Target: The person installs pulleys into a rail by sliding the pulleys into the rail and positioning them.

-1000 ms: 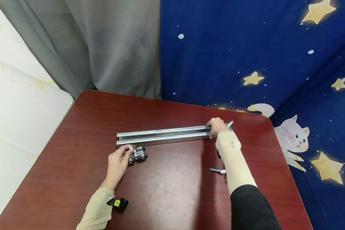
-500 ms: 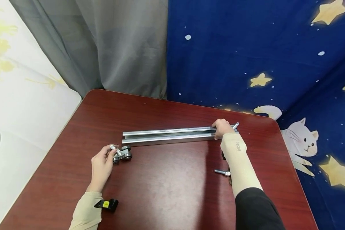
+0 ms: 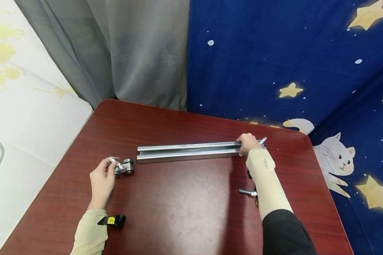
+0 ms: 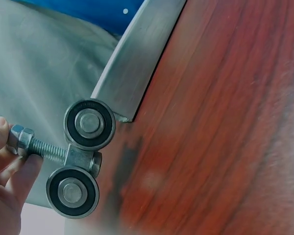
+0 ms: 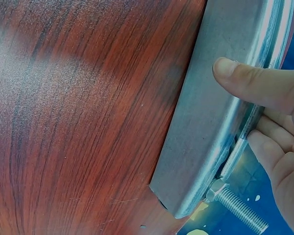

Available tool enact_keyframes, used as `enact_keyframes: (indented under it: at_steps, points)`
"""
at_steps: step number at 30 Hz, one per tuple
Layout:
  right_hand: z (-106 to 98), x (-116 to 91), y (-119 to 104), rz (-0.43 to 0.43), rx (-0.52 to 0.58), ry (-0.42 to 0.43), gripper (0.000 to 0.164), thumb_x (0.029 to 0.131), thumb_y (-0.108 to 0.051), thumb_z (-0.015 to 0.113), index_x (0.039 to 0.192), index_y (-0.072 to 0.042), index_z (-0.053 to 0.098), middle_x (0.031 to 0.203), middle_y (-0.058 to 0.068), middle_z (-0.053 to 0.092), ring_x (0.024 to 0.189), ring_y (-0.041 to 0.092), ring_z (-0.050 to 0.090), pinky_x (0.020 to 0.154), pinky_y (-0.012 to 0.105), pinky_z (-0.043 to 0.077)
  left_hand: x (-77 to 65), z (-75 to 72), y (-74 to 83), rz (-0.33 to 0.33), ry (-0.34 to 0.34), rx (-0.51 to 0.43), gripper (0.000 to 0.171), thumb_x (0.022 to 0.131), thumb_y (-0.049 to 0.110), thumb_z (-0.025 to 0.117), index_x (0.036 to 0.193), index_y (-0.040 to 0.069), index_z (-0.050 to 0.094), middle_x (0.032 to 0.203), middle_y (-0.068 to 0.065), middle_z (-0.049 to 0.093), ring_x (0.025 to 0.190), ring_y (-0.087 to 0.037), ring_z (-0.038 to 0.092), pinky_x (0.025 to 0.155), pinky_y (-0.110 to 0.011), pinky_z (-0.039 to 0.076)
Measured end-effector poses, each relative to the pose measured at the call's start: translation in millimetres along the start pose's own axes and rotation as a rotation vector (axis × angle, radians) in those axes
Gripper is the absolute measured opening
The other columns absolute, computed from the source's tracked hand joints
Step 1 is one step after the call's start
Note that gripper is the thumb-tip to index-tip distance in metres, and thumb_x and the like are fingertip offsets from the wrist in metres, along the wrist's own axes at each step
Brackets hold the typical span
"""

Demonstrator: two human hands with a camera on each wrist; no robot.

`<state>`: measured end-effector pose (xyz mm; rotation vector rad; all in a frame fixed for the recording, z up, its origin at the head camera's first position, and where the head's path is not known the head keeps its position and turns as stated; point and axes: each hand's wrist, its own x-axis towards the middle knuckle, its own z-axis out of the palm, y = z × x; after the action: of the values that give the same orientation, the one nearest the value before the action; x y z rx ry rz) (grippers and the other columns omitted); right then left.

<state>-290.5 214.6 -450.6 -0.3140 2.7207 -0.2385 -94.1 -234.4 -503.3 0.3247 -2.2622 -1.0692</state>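
Note:
My left hand [image 3: 102, 180] pinches the threaded bolt of a roller trolley [image 4: 81, 156] by its nuts. The trolley has black-and-steel bearing wheels and hangs just off the left end of a slotted metal rail [image 3: 188, 151]. In the left wrist view the upper wheel overlaps the rail's corner. At the rail's other end my right hand [image 3: 248, 143] grips it from above, thumb on the near side wall. A threaded bolt [image 5: 240, 208] with a nut sticks up out of the slot at that end, beyond the right hand.
Another bolt with nuts [image 3: 247, 192] lies on the brown table [image 3: 185, 205], partly hidden under the right forearm. A grey curtain [image 3: 150, 53] and a blue star-printed curtain [image 3: 242, 71] hang behind the table's far edge.
My left hand has carried the trolley leftward, away from the rail's end. The right hand keeps its grip on the rail. The head view has shifted slightly.

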Motion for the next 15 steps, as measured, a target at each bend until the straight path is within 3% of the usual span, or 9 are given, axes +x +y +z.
enact_keyframes:
  at_steps: [10, 12, 15]
  points:
    - [1, 2, 3, -0.002, 0.002, 0.016, 0.065, 0.06, -0.002, 0.079, 0.121, -0.001, 0.057, 0.122, 0.02, 0.055, 0.112, 0.038, 0.048, 0.089, 0.048, 0.043, 18.0, 10.4, -6.4, 0.0, -0.014, 0.013, 0.014, 0.087, 0.003, 0.058, 0.098, -0.002, 0.064, 0.089, -0.016, 0.068, 0.074, 0.024, 0.042, 0.063, -0.005, 0.033]
    - [1, 2, 3, -0.005, 0.003, 0.012, 0.065, 0.061, -0.001, 0.079, 0.121, -0.001, 0.057, 0.123, 0.021, 0.054, 0.113, 0.038, 0.048, 0.089, 0.048, 0.043, 21.8, 13.6, -6.5, 0.011, -0.007, 0.036, 0.014, 0.086, 0.004, 0.058, 0.098, -0.001, 0.064, 0.088, -0.016, 0.068, 0.074, 0.017, 0.046, 0.063, -0.009, 0.035]
    - [1, 2, 3, -0.01, -0.005, 0.009, 0.065, 0.061, -0.002, 0.079, 0.121, -0.001, 0.057, 0.123, 0.021, 0.054, 0.113, 0.039, 0.048, 0.089, 0.048, 0.043, 27.3, 17.9, -6.3, 0.033, 0.001, 0.063, 0.014, 0.086, 0.004, 0.059, 0.098, -0.002, 0.064, 0.088, -0.016, 0.068, 0.075, -0.003, 0.057, 0.064, -0.02, 0.04]
